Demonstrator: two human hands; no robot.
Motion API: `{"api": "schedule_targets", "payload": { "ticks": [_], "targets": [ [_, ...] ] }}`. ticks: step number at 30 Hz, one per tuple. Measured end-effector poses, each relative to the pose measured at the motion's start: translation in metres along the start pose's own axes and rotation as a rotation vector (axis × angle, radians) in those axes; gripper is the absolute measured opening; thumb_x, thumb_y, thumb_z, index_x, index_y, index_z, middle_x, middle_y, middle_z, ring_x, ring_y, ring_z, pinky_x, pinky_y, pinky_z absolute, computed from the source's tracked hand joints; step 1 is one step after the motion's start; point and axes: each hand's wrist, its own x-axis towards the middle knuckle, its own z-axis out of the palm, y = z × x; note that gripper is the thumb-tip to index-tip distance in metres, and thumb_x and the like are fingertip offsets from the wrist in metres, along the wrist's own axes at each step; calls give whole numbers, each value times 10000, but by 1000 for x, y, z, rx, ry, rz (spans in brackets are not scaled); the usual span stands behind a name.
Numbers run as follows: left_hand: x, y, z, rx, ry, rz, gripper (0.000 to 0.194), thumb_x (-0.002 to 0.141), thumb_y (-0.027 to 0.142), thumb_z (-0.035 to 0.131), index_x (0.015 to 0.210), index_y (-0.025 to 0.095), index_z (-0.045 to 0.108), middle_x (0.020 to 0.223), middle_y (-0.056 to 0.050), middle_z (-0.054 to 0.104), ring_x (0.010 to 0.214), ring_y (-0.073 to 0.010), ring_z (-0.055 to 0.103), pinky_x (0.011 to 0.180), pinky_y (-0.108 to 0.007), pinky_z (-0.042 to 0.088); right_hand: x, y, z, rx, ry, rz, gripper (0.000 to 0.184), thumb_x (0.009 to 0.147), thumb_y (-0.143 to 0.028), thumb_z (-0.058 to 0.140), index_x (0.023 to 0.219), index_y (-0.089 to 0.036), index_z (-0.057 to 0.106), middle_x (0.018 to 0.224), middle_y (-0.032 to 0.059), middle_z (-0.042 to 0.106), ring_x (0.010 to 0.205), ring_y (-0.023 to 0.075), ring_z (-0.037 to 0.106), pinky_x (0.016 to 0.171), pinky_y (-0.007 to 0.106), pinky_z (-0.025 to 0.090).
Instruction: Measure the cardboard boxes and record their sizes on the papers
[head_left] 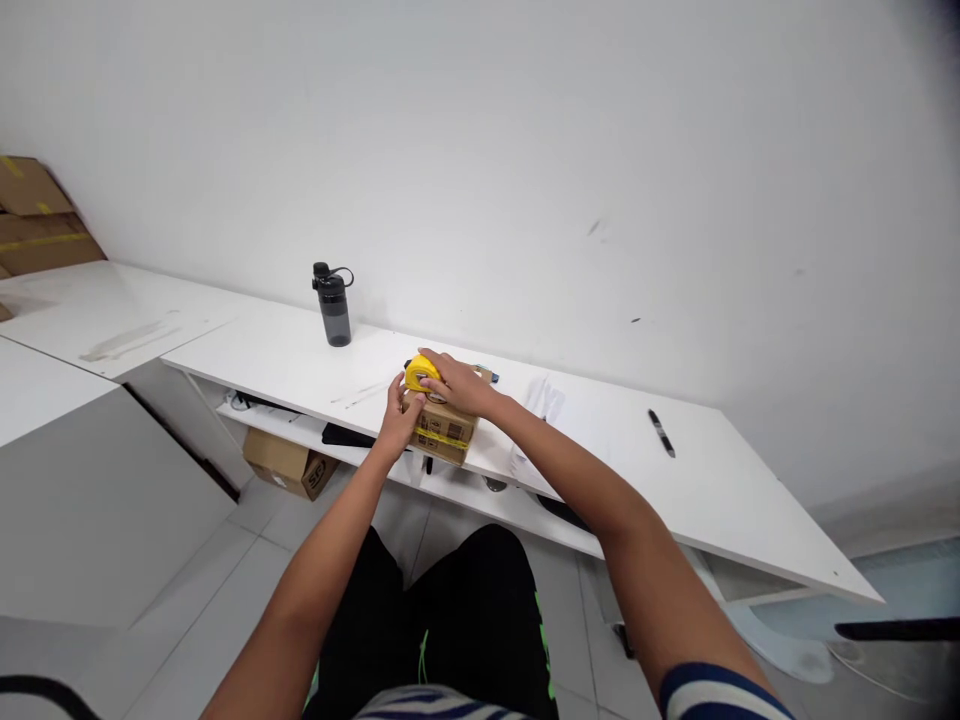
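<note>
A small cardboard box (444,432) with yellow tape sits at the front edge of the white table (705,480). A yellow tape measure (417,374) rests on top of the box. My right hand (454,382) lies over the tape measure and the box top, fingers curled around the yellow case. My left hand (397,415) is at the box's left side, fingertips pinched at the tape measure's front and the box edge.
A dark water bottle (334,306) stands farther back to the left. A black marker (661,433) lies to the right, white crumpled plastic (541,402) just beyond the box. A shelf under the table holds dark items; a cardboard box (291,466) sits on the floor.
</note>
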Motion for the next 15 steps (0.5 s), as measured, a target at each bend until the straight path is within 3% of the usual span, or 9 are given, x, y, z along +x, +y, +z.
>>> {"api": "schedule_targets", "payload": {
  "ticks": [3,6,15],
  "targets": [
    [0,3,3,50,41,78,587,897,452,508,1437,245,410,1457,-84,518,1280,-228,544,1050,-361,463,-4,-4,-5,-37,-41,15,552,969,-375,437,1489,-209,355,1192,139,597,1017,262,596,917,427,461],
    [0,3,5,133,129,116,450,914,378,469,1332,231,548,1406,-63,571,1286,-226,534,1107,-372,413,-23,-5,-18,-44,-40,36,550,960,-375,463,1483,-227,378,1271,143,586,1088,279,591,940,436,459],
    [6,-1,4,216,158,213,410,908,369,483,1266,213,607,1336,-66,620,1261,-223,548,1117,-359,394,-145,29,-71,38,51,308,583,895,-491,569,1445,-332,461,1406,80,561,1142,293,597,910,464,516]
  ]
}}
